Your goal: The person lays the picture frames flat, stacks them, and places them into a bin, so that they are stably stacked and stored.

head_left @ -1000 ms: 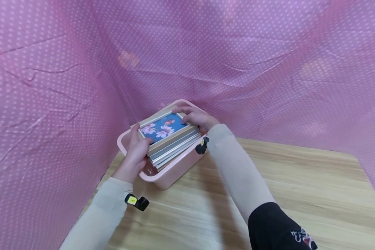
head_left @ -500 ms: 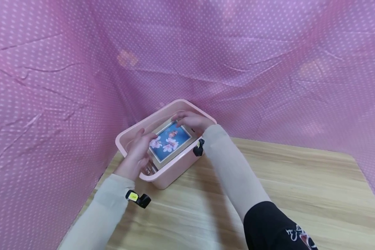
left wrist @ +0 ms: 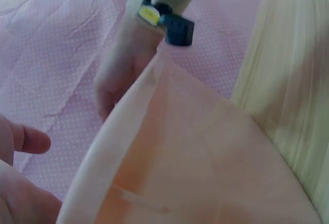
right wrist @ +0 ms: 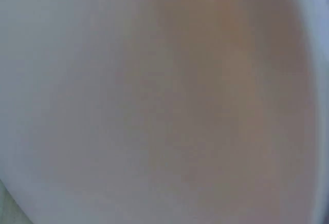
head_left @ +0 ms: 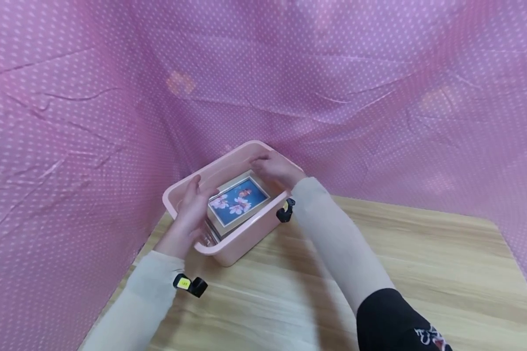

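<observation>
A framed picture (head_left: 239, 201) of pink-white blossoms on blue lies face up, low inside a pink plastic bin (head_left: 248, 243). Silvery edges show beneath its left end. My left hand (head_left: 190, 214) reaches over the bin's left end, thumb and fingers spread apart, holding nothing. At the opposite end, my right hand (head_left: 274, 168) hovers above the inside, its fingers loosely extended and away from the picture. In the left wrist view, the left hand's fingers (left wrist: 23, 193) show beside the bin's rim, with the right hand (left wrist: 123, 70) beyond it. The right wrist view is a blur of the pink wall.
The bin stands on a light wood-grain table (head_left: 421, 273), near its back left corner. Pink polka-dot cloth (head_left: 316, 87) hangs behind and to the left, close to the bin. Small black cameras (head_left: 192, 284) are strapped on both wrists.
The framed picture and the stack of frames under it have gone down from rim height into the bin. Both hands have let go; the right hand has lifted slightly away.
</observation>
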A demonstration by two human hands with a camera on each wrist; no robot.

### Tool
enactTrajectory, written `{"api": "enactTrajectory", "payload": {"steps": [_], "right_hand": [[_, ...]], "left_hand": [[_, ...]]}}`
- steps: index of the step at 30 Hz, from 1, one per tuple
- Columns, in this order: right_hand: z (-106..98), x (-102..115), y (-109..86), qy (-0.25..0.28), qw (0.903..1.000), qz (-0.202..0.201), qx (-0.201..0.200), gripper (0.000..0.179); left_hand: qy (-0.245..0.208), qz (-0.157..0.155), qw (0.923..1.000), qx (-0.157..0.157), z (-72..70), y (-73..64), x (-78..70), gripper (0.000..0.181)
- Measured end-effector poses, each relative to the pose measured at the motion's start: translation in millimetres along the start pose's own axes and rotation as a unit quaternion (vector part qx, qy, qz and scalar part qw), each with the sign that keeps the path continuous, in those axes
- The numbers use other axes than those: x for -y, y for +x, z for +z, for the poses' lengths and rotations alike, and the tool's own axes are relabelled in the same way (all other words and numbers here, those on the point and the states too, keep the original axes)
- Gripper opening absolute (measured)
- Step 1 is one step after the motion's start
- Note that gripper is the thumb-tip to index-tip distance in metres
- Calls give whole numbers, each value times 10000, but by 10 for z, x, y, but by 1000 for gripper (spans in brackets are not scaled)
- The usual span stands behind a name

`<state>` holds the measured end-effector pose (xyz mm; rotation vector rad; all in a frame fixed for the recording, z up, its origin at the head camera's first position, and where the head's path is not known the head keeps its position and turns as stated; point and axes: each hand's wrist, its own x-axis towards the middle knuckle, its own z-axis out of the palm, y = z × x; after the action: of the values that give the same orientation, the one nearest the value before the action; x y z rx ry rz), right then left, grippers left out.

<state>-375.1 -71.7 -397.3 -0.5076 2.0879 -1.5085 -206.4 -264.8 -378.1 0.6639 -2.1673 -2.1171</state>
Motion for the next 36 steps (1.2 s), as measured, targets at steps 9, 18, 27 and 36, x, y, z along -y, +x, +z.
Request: {"api": "enactTrajectory", "payload": {"steps": [9,18,27,36], "right_hand": [[-140,16,-333,819,9909,-743,-766,37],[-221,-87,-643,652,9866,-1242,-838,33],[-342,-217,-863,746,9823,-1528,-791,32],[-511,-289,-1114,740,9791,-1615,-986,34]], "left_hand": [[67,701,9970,329,23,-37,-36,71],[138,994,9941,404,-20,-98,11,54],[445,1437,9874,497,-86,-143,61,43],[1194,1963,9707,705,-113,-176,85,34]]}}
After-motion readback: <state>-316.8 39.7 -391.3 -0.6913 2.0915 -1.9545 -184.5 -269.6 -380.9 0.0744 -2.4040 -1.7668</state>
